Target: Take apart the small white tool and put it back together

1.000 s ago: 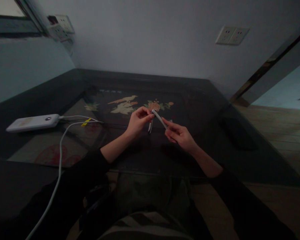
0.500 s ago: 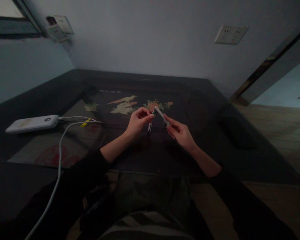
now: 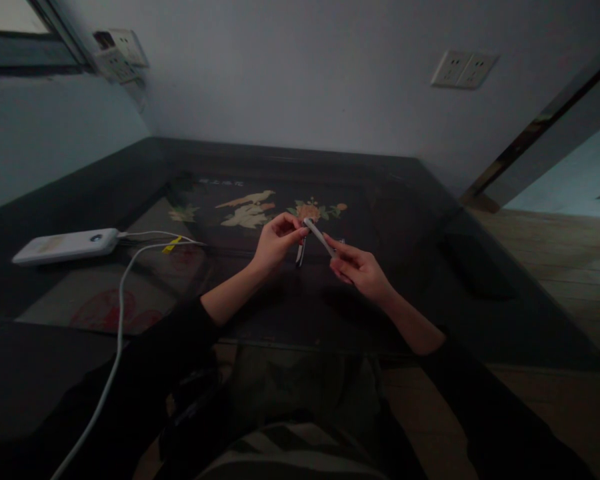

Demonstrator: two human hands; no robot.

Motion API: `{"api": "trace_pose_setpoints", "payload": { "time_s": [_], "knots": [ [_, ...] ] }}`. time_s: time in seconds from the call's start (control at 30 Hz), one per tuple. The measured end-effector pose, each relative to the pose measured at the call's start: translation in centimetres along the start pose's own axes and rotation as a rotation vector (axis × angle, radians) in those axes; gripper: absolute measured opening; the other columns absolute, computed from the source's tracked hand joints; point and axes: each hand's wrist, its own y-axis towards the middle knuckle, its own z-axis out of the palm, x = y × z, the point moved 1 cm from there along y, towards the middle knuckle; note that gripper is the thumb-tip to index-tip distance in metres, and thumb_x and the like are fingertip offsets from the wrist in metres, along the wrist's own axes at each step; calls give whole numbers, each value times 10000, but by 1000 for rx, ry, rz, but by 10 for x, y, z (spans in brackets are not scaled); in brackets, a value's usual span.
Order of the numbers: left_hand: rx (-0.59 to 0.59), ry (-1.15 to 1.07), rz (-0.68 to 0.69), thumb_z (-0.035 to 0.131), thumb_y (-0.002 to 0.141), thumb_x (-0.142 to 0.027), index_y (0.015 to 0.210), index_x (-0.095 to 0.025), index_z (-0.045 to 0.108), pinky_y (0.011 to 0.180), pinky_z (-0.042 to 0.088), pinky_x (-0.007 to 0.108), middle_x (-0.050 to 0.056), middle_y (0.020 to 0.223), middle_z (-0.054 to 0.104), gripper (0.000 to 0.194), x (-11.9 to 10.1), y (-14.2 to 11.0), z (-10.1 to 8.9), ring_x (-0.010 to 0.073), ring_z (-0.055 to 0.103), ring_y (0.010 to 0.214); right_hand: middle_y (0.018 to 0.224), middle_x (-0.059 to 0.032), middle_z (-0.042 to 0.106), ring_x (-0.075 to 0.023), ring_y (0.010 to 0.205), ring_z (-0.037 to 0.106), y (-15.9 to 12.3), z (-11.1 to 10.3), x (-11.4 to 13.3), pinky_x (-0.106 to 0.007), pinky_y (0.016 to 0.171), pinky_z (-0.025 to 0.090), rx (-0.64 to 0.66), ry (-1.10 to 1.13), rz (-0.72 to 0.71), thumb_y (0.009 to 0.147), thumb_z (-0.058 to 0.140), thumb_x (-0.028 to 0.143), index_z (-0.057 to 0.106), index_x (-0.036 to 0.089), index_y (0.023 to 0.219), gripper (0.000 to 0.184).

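Observation:
My left hand (image 3: 279, 241) is closed in a pinch above the dark table (image 3: 260, 293). From beneath its fingers hangs a narrow white strip (image 3: 301, 253) with dark and red parts; its upper end is hidden by the fingertips. My right hand (image 3: 361, 267) grips the near end of a slim, flat, whitish bar (image 3: 321, 237). This bar slants up and left, its far end at my left fingertips; whether it joins the hanging strip I cannot tell. Dimness keeps the exact kind of both pieces unclear.
A white power bank (image 3: 65, 246) lies at the left. Its white cable (image 3: 121, 313) has a yellow tag (image 3: 172, 245) and runs toward me over the table's front edge. At the right lies a dark flat object (image 3: 475, 267). Wall sockets (image 3: 465, 69) are behind the table.
The whitish bar has turned slightly in my right hand, and its far end sits a little lower and further left. Green at my left fingertips no longer shows. Both hands stay nearly in place.

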Motion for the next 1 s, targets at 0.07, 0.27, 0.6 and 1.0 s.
{"api": "trace_pose_setpoints", "payload": {
  "time_s": [0.07,0.27,0.6,1.0],
  "knots": [
    [-4,4,4,854,610,-309,685,-159,562,563,463,184,-33,700,596,337,1,0,-1,64,544,596,644,42,442,-72,504,358,1,-1,-2,-214,450,309,-24,-17,1,900,587,300,555,225,1392,499],
    [-8,17,2,852,605,-296,666,-150,566,545,457,167,-6,785,645,326,4,1,-3,52,537,605,647,38,435,-80,523,362,5,-4,-6,-214,452,304,-94,-67,27,893,594,308,554,208,1393,512],
    [-21,27,-19,850,609,-314,678,-164,562,561,463,181,-3,773,640,332,1,-1,-1,65,536,621,625,45,432,-87,521,344,4,-6,-6,-227,458,292,-136,-113,0,908,565,277,552,221,1395,491],
    [-19,29,2,852,605,-325,674,-167,551,556,450,186,-18,736,621,347,1,1,-1,60,526,586,634,46,479,-64,473,356,0,-2,-2,-216,427,300,7,-2,-8,904,590,284,551,251,1394,492]
  ]
}}
